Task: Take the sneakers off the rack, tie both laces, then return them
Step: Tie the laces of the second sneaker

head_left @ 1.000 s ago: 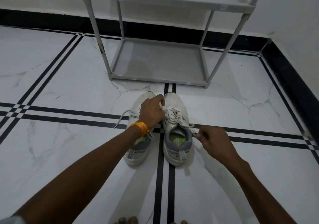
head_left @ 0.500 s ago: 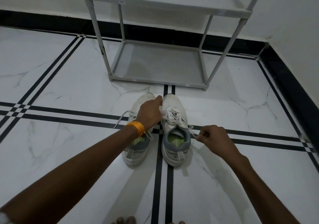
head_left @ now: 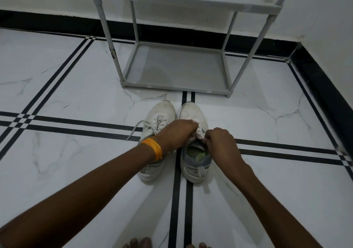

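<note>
Both hands, left (head_left: 177, 133) and right (head_left: 219, 142), pinched on right sneaker (head_left: 193, 114) laces; left sneaker (head_left: 162, 112) untied beside it.

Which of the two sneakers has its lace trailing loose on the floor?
The left sneaker: its lace trails leftward onto the floor, while both hands work the right sneaker.

The white marble floor (head_left: 63, 98), crossed by black double lines, carries a grey rack (head_left: 176, 68) at the far side, against the wall. Two white sneakers stand side by side just near of it: left shoe (head_left: 158, 114), right shoe (head_left: 191, 112).
</note>
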`<state>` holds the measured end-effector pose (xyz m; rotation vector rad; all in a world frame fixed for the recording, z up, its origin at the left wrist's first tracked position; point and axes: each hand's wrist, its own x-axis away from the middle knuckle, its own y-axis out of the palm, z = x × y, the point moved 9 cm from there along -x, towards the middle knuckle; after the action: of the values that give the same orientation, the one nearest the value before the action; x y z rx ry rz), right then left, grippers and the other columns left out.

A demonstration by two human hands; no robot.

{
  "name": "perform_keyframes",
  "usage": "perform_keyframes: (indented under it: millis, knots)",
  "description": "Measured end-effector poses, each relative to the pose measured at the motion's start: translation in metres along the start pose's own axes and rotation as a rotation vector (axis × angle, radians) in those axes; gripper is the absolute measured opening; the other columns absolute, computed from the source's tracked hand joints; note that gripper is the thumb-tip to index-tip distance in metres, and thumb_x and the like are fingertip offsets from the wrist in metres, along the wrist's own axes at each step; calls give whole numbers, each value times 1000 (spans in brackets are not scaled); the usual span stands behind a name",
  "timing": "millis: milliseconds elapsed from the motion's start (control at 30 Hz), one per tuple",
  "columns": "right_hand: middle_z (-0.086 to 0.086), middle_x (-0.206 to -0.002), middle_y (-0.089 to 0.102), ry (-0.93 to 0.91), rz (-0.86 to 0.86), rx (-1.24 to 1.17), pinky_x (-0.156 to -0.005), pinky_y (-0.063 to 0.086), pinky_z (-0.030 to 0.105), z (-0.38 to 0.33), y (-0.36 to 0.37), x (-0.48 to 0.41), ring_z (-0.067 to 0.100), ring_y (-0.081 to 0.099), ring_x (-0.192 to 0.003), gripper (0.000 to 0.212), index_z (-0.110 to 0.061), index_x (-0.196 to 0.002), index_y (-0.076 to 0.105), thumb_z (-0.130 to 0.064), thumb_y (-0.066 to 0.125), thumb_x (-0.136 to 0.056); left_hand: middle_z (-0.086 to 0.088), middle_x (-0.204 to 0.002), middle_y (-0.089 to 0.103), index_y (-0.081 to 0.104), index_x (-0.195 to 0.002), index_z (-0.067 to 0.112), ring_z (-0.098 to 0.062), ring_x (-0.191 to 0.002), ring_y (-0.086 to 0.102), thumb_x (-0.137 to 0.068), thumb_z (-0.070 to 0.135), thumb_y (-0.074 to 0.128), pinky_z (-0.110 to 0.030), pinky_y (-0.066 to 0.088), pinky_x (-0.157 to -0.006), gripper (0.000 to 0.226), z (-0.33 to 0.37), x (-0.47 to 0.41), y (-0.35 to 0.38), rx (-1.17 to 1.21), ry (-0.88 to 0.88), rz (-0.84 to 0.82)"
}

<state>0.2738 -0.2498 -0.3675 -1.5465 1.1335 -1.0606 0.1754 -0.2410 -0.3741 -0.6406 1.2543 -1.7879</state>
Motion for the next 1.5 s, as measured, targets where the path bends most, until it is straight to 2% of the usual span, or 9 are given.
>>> perform_keyframes:
  millis: [200,300,500,667,967,1133,1233,1367,1500]
  knots:
    - [13,-95,62,-52,78,-44,-66,32,28,5,6,4,28,60,-85,15,-6,-94,61,-19,53,-96,-21,-109,62,42,-127,5,-36,-96,60,-91,10,57,-43,49,-82,39,-18,6,15,-46,-96,-118]
    - [14,-95,61,-65,88,-60,-66,32,28,8,6,7,29,59,-84,10,-6,-93,60,-16,57,-94,-21,-89,65,50,-105,2,-37,-79,61,-98,15,46,-46,50,-70,15,-31,8,16,237,-240,-63]
    - [13,-101,59,-105,97,-38,-68,34,24,1,12,11,25,58,-86,15,-8,-105,63,-14,61,-92,-3,-45,38,41,-49,11,-20,-46,37,-91,38,47,-34,34,-52,50,-37,0,0,369,-441,91]
    - [16,-91,58,-139,125,9,-62,36,28,2,13,15,27,57,-77,14,-3,-95,64,-7,70,-83,1,-46,42,40,-44,18,-22,-52,49,-82,41,60,-28,29,-51,50,-46,4,-4,211,-543,172]
    - [14,-76,61,-186,198,24,-53,37,26,8,21,24,26,57,-65,26,-4,-80,63,0,83,-64,-20,-95,70,70,-92,4,-39,-87,65,-91,18,52,-35,39,-65,23,-21,-10,-7,-314,-360,40]
    - [13,-85,61,-118,188,-64,-60,41,29,16,23,21,27,58,-73,8,-5,-88,65,-2,69,-81,-19,-86,68,62,-80,8,-37,-81,65,-93,24,49,-34,37,-62,25,-23,1,-11,-228,-358,74]
    - [11,-96,65,-33,182,-280,-73,43,29,33,15,19,25,61,-88,16,-8,-100,68,-14,55,-95,-8,-96,64,56,-104,16,-24,-87,57,-97,46,44,-34,43,-68,33,-29,22,-29,-51,-322,200]
    - [-4,-114,55,91,18,-550,-81,44,27,43,19,21,12,56,-100,43,-23,-127,55,-43,62,-89,-6,-131,52,45,-132,23,-23,-115,50,-85,49,55,-38,48,-91,55,-73,79,-63,122,-478,333]
    - [-1,-111,61,116,-214,-459,-75,52,36,34,48,18,24,63,-96,52,-23,-126,49,-45,64,-83,-12,-122,60,27,-145,25,-21,-89,62,-78,50,71,-25,53,-67,85,-117,125,-14,333,-789,-192]
